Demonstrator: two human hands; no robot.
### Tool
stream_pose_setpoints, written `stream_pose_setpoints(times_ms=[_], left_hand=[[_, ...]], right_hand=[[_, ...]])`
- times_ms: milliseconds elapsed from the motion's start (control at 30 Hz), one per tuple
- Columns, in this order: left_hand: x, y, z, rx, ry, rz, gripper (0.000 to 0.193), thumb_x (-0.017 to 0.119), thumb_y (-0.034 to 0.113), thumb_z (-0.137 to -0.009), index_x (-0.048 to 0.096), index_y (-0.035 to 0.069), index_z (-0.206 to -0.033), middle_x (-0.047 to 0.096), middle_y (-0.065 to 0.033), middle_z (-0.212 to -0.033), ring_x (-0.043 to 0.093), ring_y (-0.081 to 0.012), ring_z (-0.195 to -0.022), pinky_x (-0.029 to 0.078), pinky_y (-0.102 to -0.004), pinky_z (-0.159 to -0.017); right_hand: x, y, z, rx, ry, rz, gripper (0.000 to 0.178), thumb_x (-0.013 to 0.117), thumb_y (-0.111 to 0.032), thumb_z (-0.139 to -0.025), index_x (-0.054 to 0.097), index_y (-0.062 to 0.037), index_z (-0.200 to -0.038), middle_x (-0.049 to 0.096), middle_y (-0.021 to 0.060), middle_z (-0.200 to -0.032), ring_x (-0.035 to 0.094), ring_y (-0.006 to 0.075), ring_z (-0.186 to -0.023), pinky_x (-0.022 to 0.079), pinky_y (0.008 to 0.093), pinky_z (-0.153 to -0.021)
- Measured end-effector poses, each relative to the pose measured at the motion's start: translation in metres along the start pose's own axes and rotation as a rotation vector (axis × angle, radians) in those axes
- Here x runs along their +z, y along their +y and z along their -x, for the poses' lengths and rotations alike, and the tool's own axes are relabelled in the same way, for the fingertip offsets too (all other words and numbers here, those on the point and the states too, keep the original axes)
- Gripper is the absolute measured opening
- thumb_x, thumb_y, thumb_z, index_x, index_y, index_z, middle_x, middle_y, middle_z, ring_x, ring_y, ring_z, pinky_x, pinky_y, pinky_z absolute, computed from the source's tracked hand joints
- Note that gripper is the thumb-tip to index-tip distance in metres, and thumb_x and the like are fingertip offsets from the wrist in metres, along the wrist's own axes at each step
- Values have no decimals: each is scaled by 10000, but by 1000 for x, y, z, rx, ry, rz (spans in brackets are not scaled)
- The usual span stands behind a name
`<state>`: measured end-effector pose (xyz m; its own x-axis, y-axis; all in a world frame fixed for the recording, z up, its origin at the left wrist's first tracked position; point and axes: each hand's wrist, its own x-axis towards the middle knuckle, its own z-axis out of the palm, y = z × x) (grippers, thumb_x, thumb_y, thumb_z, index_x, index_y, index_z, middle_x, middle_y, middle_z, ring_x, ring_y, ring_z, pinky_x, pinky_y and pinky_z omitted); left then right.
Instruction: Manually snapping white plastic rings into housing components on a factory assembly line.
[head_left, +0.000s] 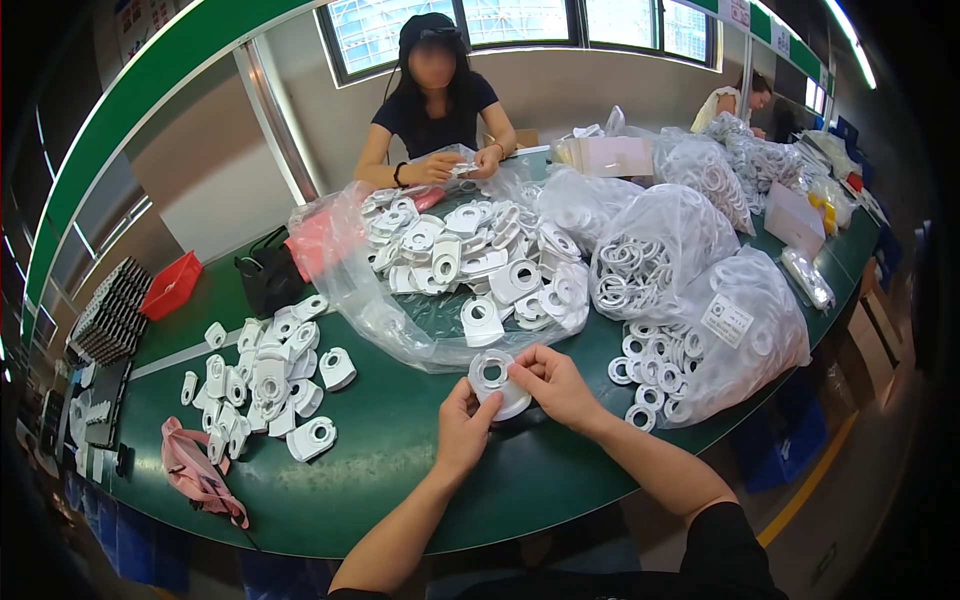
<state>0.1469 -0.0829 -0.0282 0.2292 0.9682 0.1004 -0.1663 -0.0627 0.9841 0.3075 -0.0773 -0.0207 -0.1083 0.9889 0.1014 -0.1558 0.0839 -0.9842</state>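
Observation:
Between my two hands, above the near part of the green table, is a white plastic housing with a round hole (508,402). My left hand (466,425) grips its lower left edge, thumb on the front face. My right hand (553,385) is closed at its upper right, fingertips beside the hole. Whether a separate ring sits in the hole I cannot tell. Just beyond lies an opened clear bag (365,325) with a heap of similar white housings (445,255). Right of my hands are loose white rings (650,372), spilling by a clear bag of rings (752,335).
More white housings (270,380) lie in a pile on the left, beside a pink cloth bag (195,475) and a black bag (268,280). A red tray (171,285) stands at far left. Across the green table (390,490), a co-worker (440,120) handles a small part.

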Motion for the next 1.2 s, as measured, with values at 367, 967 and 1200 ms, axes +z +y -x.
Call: stream_pose_setpoints(times_ms=[367, 967, 1200], left_hand=[[8, -4, 6, 162, 48, -499, 233, 614, 151, -813, 511, -23, -927, 581, -161, -689, 575, -177, -592, 447, -321, -557], [-1, 0, 5, 12, -156, -361, 146, 566, 92, -859, 558, -18, -955, 607, -32, -797, 551, -68, -711, 444, -222, -642], [-8, -4, 0, -2, -164, -167, 148, 568, 92, -854, 564, -14, -956, 609, -18, -794, 558, -71, -715, 445, -225, -635]], right_hand=[[2, 8, 1, 7, 123, 271, 261, 712, -219, -797, 528, -35, -772, 555, -9, -605, 481, 12, -531, 353, 169, -445], [-14, 1, -1, -96, 134, 634, 276, 740, -224, -758, 551, -23, -752, 565, 4, -624, 472, 18, -536, 352, 182, -456], [-20, -11, -2, -154, -94, 441, 264, 698, -166, -784, 615, 15, -957, 631, 41, -704, 542, 67, -613, 441, 224, -563]])
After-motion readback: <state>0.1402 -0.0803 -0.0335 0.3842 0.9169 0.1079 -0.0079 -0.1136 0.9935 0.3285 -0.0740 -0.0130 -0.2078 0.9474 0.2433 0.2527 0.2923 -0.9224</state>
